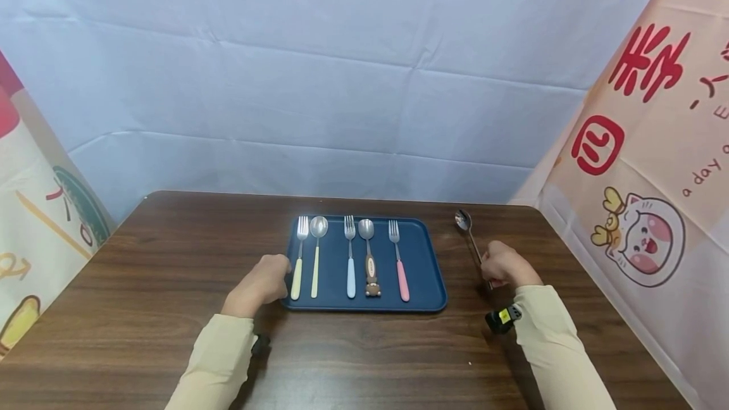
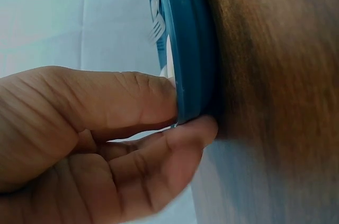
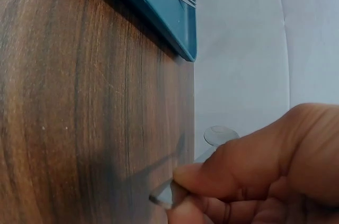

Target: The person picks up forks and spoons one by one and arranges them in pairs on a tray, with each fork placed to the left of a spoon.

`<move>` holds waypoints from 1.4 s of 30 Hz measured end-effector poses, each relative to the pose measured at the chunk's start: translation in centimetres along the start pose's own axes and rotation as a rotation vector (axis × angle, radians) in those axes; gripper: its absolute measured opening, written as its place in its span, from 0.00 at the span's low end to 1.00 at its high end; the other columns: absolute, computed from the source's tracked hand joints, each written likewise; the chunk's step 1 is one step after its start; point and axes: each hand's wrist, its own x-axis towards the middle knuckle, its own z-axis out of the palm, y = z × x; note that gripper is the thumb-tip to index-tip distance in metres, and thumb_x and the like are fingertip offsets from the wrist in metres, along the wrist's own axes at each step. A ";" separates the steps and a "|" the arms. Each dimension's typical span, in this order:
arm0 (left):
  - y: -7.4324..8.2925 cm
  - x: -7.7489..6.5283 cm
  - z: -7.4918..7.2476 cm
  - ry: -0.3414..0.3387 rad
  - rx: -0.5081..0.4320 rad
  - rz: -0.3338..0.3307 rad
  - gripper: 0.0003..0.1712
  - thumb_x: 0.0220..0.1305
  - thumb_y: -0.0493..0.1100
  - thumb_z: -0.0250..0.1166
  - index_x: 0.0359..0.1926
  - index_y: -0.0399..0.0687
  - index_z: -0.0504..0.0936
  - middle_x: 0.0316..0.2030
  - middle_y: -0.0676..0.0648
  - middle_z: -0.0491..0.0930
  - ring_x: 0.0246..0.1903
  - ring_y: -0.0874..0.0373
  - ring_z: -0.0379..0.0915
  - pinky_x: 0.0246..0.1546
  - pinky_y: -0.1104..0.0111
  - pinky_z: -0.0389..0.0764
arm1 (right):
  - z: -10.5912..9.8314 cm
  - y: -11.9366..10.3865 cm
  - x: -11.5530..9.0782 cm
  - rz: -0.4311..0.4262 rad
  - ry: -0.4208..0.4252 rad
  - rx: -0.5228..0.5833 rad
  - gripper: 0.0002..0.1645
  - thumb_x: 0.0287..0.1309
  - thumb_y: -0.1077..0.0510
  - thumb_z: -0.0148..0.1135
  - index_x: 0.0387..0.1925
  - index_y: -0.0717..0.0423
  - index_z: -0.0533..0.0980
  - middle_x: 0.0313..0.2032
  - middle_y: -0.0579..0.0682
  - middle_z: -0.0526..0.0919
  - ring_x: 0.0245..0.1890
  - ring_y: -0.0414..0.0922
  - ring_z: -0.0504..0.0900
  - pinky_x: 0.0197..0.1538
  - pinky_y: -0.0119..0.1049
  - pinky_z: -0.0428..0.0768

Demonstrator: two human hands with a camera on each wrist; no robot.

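Note:
My left hand pinches the left edge of a blue tray, thumb on the rim and fingertips beneath it, as the left wrist view shows. To the tray's right, my right hand pinches the handle of a plain metal spoon whose bowl points away from me. In the right wrist view, the handle's end sticks out past the thumb. On the tray, from left to right, lie a yellow-handled fork, a yellow-handled spoon, a light-blue fork, a brown bear-handled spoon and a pink-handled fork.
Tray and hands are at a dark brown wooden table. A pale cloth hangs behind its far edge. Printed cloths stand at the left and right sides. Each wrist wears a small dark camera.

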 end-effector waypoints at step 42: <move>-0.1 0.2 0.0 -0.012 -0.001 -0.040 0.22 0.47 0.24 0.64 0.47 0.26 0.76 0.46 0.35 0.76 0.32 0.51 0.69 0.30 0.64 0.74 | 3.3 -3.3 0.0 -0.106 0.017 0.096 0.19 0.45 0.74 0.44 0.09 0.53 0.59 0.10 0.47 0.63 0.12 0.42 0.70 0.22 0.38 0.76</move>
